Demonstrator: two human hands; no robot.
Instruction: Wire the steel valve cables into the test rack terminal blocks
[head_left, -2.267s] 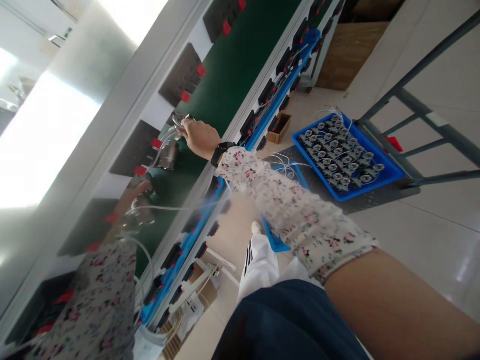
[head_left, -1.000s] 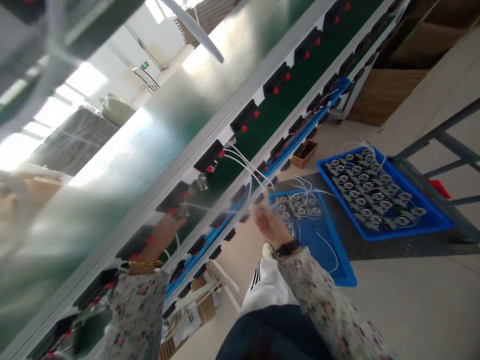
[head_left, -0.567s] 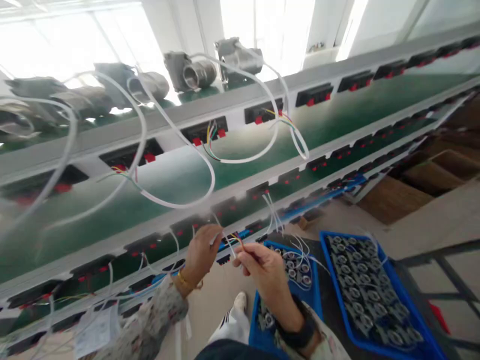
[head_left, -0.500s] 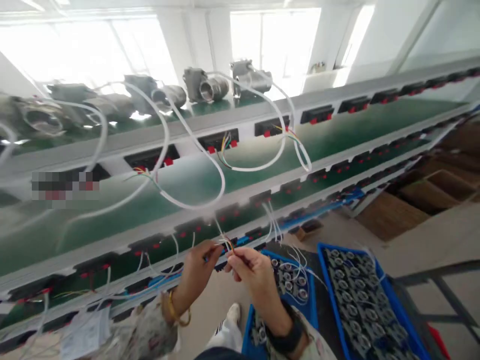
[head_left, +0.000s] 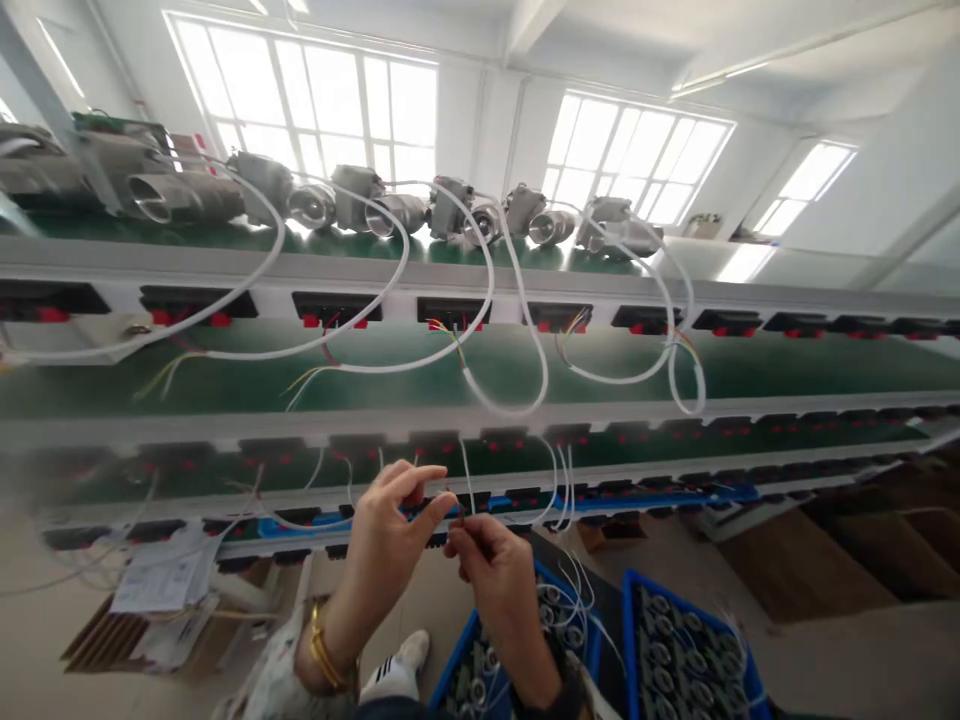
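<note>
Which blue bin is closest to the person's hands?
The blue bin on the picture's left. It shows just below the right hand, whose forearm hides part of it; the other blue bin sits farther right with no arm in front.

You have two hands up, one left hand (head_left: 394, 525) and one right hand (head_left: 495, 570), plus one bangle (head_left: 321, 650), one wristband (head_left: 566, 690) and one shoe (head_left: 415, 650). The thin wires (head_left: 460, 516) at your fingertips are too small to count. Before you stand at least seven metal tubes (head_left: 199, 196), at least ten black clips (head_left: 726, 321) along the upper shelf, two blue trays (head_left: 631, 630) and at least three windows (head_left: 637, 150).
</note>
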